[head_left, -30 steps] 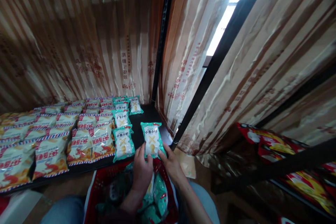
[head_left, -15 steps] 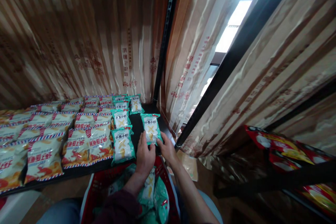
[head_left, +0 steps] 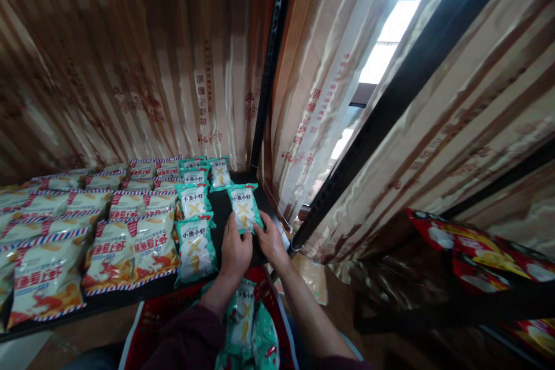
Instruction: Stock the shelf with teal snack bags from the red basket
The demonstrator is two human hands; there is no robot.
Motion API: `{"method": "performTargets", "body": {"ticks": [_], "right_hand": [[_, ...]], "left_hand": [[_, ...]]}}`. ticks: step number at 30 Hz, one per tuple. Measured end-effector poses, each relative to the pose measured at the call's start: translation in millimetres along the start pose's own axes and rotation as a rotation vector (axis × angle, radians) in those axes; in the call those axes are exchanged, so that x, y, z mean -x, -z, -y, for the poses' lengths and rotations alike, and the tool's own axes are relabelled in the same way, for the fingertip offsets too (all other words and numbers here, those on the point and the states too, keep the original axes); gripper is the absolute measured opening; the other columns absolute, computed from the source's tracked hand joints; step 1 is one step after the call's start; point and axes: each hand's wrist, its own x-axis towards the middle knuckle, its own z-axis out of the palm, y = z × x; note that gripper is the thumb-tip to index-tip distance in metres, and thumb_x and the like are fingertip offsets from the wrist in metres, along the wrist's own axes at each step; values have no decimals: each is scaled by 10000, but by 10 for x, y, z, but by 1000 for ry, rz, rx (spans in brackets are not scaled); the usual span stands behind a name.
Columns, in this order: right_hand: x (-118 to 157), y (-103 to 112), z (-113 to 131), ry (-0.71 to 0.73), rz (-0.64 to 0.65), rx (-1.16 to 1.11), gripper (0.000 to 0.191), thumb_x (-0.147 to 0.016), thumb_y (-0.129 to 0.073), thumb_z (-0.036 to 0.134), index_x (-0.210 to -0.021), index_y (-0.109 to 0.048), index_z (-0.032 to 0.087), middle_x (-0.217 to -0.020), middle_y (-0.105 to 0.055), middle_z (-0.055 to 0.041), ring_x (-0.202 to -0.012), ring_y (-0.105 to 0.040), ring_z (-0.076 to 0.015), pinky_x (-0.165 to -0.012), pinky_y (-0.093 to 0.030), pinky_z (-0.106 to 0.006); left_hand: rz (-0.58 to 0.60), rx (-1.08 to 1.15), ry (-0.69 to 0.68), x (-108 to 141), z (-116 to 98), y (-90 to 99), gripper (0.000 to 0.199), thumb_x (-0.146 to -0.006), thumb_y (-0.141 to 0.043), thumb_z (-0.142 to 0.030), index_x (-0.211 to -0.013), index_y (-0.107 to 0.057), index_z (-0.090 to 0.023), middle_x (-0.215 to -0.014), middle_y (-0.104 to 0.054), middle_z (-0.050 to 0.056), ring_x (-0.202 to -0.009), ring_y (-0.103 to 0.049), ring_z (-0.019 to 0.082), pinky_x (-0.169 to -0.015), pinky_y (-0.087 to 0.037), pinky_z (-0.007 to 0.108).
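A green and white snack bag (head_left: pixel 243 207) stands tilted over the black shelf (head_left: pixel 220 211), held at its lower part between both hands. My left hand (head_left: pixel 236 250) grips its lower left side, and my right hand (head_left: pixel 269 237) closes on its lower right edge. To its left, a column of matching green bags (head_left: pixel 196 247) lines the shelf, and another green bag (head_left: pixel 220 173) sits at the back. Below my forearms is a red basket (head_left: pixel 145 324) with more green snack bags (head_left: pixel 265 335) inside.
Rows of white and orange snack bags (head_left: pixel 50 283) fill the shelf's left part. Black metal posts (head_left: pixel 273 58) rise at the corner, with patterned curtains (head_left: pixel 173 69) behind. At right, red packets (head_left: pixel 472 243) rest on another rack.
Both hands with the snack bag have shifted slightly toward the back of the shelf. The view has moved a little, so the shelf rows appear further left.
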Motion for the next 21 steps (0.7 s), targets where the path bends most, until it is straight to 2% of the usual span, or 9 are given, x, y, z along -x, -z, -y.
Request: {"method": "performTargets", "body": {"ticks": [5, 8, 12, 16, 21], "right_hand": [[-84, -25, -31, -12, -75, 2, 398, -764, -498, 221, -1150, -593, 194, -1072, -679, -64, -1026, -600, -224, -950, -438, -364], [-178, -30, -23, -24, -125, 30, 407, -771, -489, 230, -1165, -583, 188, -1105, -668, -74, -1054, -586, -228, -963, -427, -371], [-358, -44, 31, -24, -151, 60, 452, -786, -453, 221, -1226, -535, 164, -1163, -636, -102, -1064, -585, -230, -970, -418, -376], [-551, -91, 110, -8, -244, 113, 515, -773, -428, 162, -1282, -459, 89, -1247, -570, -166, -1123, -553, -247, -989, -394, -369], [-740, -133, 190, 19, -288, 136, 502, -776, -412, 131, -1277, -432, 166, -1210, -593, -109, -1069, -578, -213, -940, -421, -331]], "left_hand": [[19, -36, 31, -107, -187, -11, 573, -766, -470, -156, -1334, -395, -134, -1402, -447, 144, -1306, -407, 217, -1081, -325, 345], [39, -47, 33, -208, -311, -31, 564, -780, -464, -162, -1336, -388, -104, -1404, -442, 156, -1308, -400, 211, -1094, -293, 333], [77, -42, 50, -390, -454, -61, 561, -805, -445, -184, -1348, -375, -59, -1399, -435, 183, -1304, -402, 227, -1080, -303, 324], [96, -30, 100, -605, -548, -99, 564, -798, -463, -195, -1350, -386, -108, -1401, -442, 162, -1298, -414, 238, -1061, -322, 337], [72, -5, 138, -842, -594, -155, 536, -809, -440, -197, -1343, -405, -164, -1381, -481, 122, -1272, -450, 224, -1045, -336, 329]]}}
